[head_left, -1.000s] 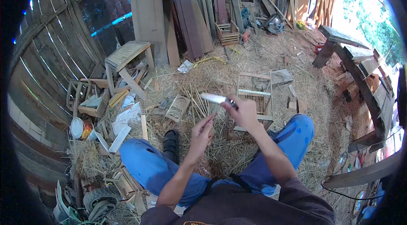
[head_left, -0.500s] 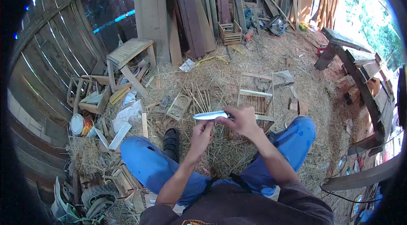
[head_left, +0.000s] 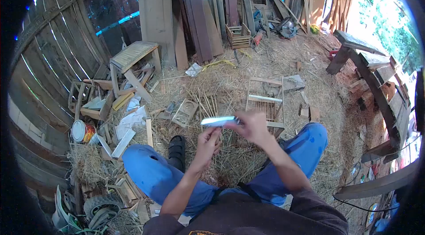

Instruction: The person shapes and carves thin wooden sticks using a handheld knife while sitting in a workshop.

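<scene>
Gripping a blurred knife (head_left: 217, 120), the right hand (head_left: 254, 127) covers one end, the left hand's (head_left: 208, 145) hold unclear.

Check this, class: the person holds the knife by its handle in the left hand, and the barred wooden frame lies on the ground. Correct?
Wrong hand: the head view shows the knife held by its handle in the right hand. The barred wooden frame does lie on the ground.

Hands (head_left: 252, 126) have gap fwd btwn sticks (head_left: 206, 104) & barred frame (head_left: 265, 98); R knee (head_left: 311, 139) blocks right.
</scene>
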{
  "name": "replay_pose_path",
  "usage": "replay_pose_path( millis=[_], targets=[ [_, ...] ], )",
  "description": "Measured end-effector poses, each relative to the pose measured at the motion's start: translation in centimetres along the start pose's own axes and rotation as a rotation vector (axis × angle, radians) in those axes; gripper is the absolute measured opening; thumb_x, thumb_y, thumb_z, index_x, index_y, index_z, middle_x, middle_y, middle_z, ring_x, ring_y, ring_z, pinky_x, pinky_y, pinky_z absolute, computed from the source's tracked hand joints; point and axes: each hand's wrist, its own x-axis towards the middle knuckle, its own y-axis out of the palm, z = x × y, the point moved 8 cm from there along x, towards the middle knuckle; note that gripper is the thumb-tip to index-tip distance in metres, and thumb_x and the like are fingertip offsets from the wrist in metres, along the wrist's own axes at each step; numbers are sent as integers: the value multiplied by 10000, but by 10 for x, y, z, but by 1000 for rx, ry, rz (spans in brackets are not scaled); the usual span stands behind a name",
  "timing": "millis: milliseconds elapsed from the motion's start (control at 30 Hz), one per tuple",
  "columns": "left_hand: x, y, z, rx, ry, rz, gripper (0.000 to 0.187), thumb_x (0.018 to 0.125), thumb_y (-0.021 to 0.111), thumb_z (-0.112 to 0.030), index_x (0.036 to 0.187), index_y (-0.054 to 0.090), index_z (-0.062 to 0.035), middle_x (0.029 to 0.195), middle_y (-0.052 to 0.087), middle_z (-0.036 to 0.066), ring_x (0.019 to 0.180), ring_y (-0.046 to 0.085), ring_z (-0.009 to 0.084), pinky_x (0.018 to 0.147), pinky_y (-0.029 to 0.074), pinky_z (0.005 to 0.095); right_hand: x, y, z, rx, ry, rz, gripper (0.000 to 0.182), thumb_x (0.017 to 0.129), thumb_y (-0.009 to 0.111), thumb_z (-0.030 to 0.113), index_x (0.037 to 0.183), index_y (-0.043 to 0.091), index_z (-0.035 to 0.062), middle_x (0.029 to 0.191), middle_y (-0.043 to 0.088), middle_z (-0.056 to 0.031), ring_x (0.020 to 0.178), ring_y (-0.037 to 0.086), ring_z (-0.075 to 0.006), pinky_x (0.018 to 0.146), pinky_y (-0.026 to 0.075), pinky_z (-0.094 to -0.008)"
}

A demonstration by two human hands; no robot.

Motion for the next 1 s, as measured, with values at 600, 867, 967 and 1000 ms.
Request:
replay_pose_path(
  millis=[600,867,967,1000],
  targets=[
    [4,1,-27,438,454,-73,250,1054,545,-193,1192,641,-8,620,460,-58,502,395,28,465,322,237,12,-17,-55,114,422,-170,458,824,793,469,1101,687,120,615,621,-80,515,599,-228,522,468,-341],
    [-1,4,-36,757,544,-122,199,1008,571,-154,1139,626,-16,744,643,131,627,617,259,594,465,374,-7,27,-54,652,544,37,275,852,815,181,1045,670,50,708,616,-3,627,497,-62,575,430,-260],
    [2,-3,-38,941,475,-145,198,1004,569,-175,1108,646,-26,924,669,146,879,649,302,795,490,402,-7,22,-50,704,524,92,183,858,800,118,969,684,31,726,639,-8,657,521,-64,604,449,-256],
    [4,-5,-37,1004,467,-159,201,1005,567,-188,1096,655,-32,996,673,147,982,652,310,879,492,413,-7,19,-47,685,484,107,172,859,799,121,948,688,25,734,647,-10,663,526,-66,612,454,-255]
  ],
)
